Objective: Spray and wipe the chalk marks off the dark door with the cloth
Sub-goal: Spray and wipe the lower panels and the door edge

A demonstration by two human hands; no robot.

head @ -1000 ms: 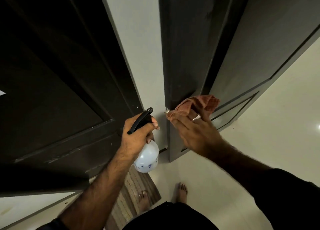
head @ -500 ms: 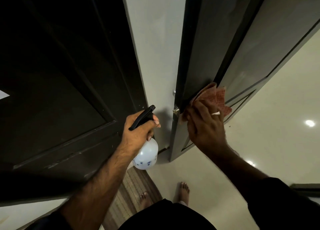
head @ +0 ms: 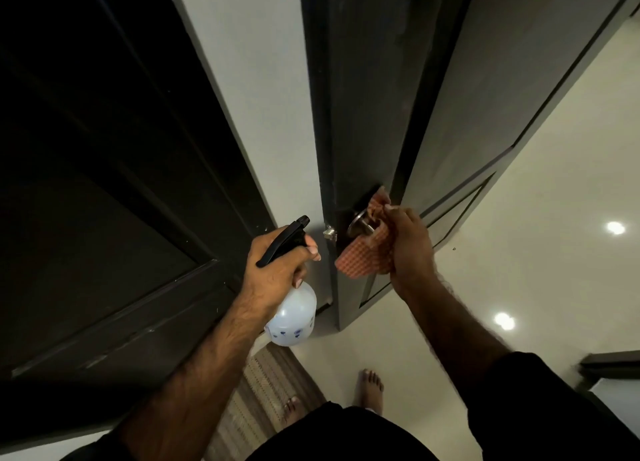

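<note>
Door (head: 363, 96): dark, tall, seen edge-on from above, its long axis running up the frame from the floor (head: 519, 252); it stands straight ahead of you, just right of the pale wall strip, and it is the surface the task concerns. No chalk marks can be made out on it in this light, so you cannot tell how much is left to wipe. Second dark door (head: 104, 183): on your left, well apart from the cloth. Right hand (head: 410, 245): the nearer of your two to the work, fingers curled round the cloth and pressing it to the door face at handle height. Left hand (head: 277, 266): fingers wrapped round the neck of the spray bottle, forefinger near the trigger, nozzle aimed up and right toward the door edge, just beside it but not touching. Spray bottle (head: 294, 315): white body hanging below your fist, black head above. Cloth (head: 367, 256): orange check, bunched, draped over and around the handle. Handle (head: 360, 223): metal, partly covered by the cloth. The next stroke likely runs along the door's height from there.
</note>
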